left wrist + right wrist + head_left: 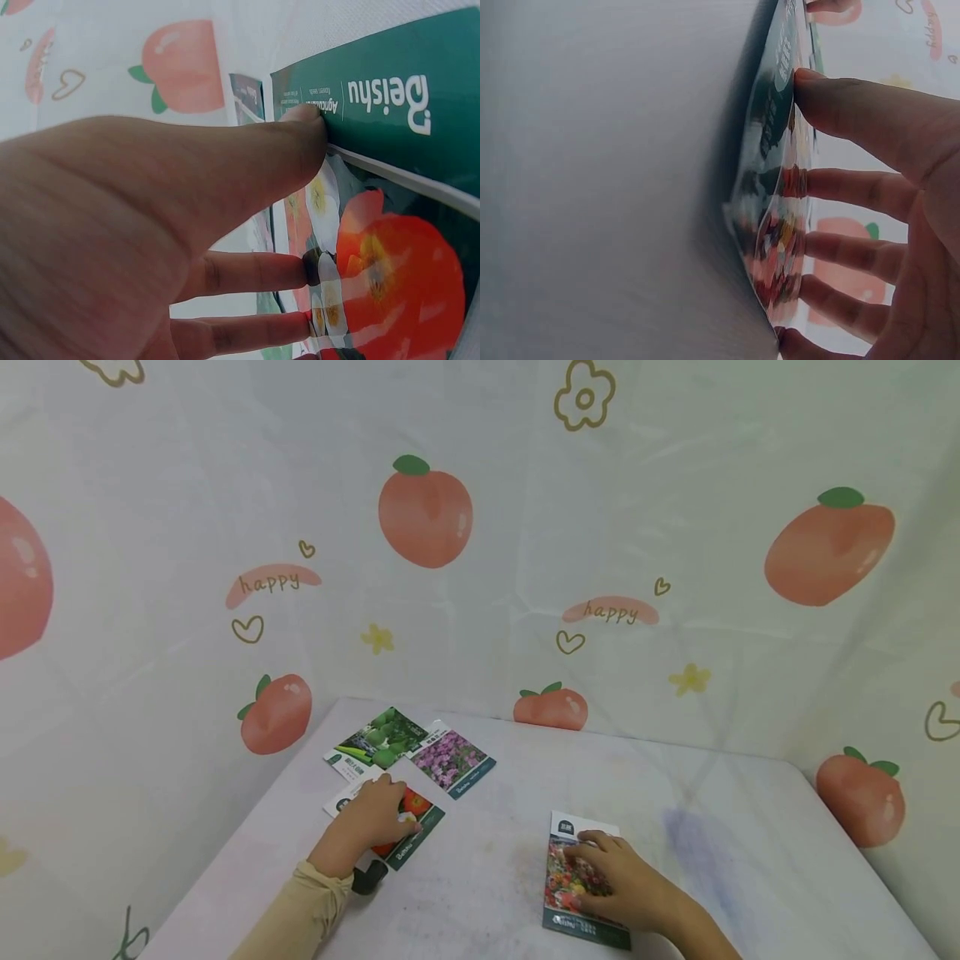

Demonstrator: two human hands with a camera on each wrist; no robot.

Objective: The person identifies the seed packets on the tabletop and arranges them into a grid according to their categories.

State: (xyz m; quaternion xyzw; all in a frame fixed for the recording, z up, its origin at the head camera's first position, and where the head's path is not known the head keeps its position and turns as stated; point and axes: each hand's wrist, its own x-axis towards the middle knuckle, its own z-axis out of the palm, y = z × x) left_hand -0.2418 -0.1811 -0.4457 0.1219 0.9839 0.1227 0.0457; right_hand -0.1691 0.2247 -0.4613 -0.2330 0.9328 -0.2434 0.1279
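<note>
My left hand [369,820] rests on a seed packet with red poppy-like flowers [415,803]. In the left wrist view, the thumb and fingertips touch the front of this packet [401,262], with the fingers fairly straight. To the right, my right hand [628,885] lies over another seed packet with mixed colourful flowers [561,870]. Seen from the right wrist, the thumb and spread fingers touch the face of that packet [776,232], whose surface bulges a little. Both packets have dark green bands, and each is partly covered by its hand.
Behind the left hand lie a packet with green round fruits [386,739] and a packet with purple flowers [453,760], their edges meeting. A pale cloth covers the table [487,885]. A fruit-printed curtain [510,568] stands along the table's back and sides.
</note>
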